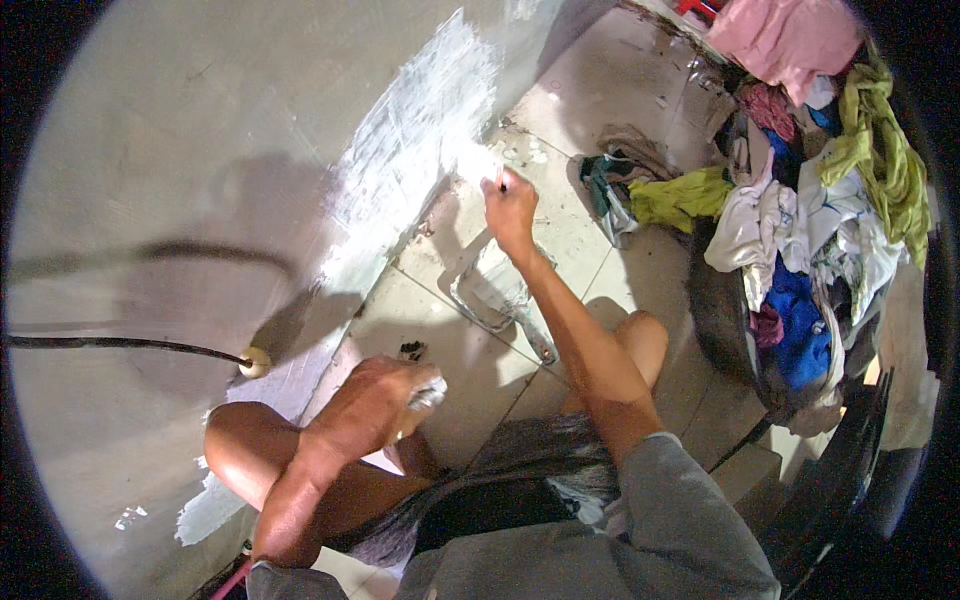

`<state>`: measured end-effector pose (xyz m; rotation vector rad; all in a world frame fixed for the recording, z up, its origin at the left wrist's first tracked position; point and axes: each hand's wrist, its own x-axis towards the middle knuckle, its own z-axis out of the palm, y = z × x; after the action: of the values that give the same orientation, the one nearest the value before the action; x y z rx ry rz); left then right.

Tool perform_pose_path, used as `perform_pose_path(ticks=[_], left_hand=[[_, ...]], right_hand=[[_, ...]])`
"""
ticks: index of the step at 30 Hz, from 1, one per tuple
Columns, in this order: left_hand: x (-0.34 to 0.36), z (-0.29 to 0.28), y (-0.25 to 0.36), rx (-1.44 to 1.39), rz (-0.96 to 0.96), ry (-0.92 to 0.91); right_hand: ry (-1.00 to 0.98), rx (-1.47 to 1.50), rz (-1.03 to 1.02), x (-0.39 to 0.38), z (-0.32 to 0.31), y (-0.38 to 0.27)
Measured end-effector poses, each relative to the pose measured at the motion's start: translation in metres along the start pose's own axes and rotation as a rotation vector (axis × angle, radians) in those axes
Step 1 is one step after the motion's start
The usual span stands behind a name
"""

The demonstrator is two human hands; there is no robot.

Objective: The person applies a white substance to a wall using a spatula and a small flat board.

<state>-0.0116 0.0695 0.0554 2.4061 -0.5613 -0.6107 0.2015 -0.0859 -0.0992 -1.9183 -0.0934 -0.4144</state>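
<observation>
My right hand (512,205) is closed and reaches to the foot of the wall, beside a bright white coated patch (420,125). A small dark bit shows at its fingers, but glare hides what it grips. Closer to me, my left hand (365,405) is bent shut above my left leg, with a white-smeared thing (428,393) showing at the fingers; its kind is unclear. Between my hands, a shallow tray (487,318) smeared with white paste rests on the tiles. A tool handle (540,338) lies against the tray's near side, partly under my right forearm.
A heap of mixed clothes (790,230) fills a dark round container (725,325) on the right, and a yellow-green cloth (685,200) spills toward the tray. From the grey wall (200,120) at left, a black cable (130,343) runs to a pale round knob (255,362).
</observation>
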Motion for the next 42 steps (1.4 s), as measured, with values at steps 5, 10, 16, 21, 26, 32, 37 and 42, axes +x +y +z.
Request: perform_pose_path(ticks=[5,10,16,21,26,32,37,42], left_hand=[[0.006,0.007,0.005,0.009,0.025,-0.036],[0.007,0.014,-0.002,0.125,-0.088,-0.13],[0.002,0.006,0.004,0.067,-0.063,-0.203],[-0.007,0.039,-0.019,-0.018,0.135,0.026],[-0.011,0.053,-0.036,-0.043,0.266,0.126],[-0.011,0.038,-0.013,-0.008,0.215,0.055],[-0.003,0.035,-0.011,0.036,0.094,-0.066],[0.0,0.038,-0.014,0.094,0.071,-0.091]], right_hand=[[0.093,0.096,-0.03,0.012,0.036,0.011],[0.087,-0.048,-0.213,-0.055,0.07,0.015],[0.016,0.173,-0.226,-0.098,0.057,-0.001],[0.086,0.198,-0.072,-0.018,0.047,-0.001],[0.212,0.019,-0.471,-0.066,0.061,-0.022],[-0.043,0.085,-0.226,-0.08,0.038,-0.02],[0.145,0.113,-0.212,-0.014,0.041,-0.025],[-0.08,0.104,-0.275,-0.064,0.048,-0.036]])
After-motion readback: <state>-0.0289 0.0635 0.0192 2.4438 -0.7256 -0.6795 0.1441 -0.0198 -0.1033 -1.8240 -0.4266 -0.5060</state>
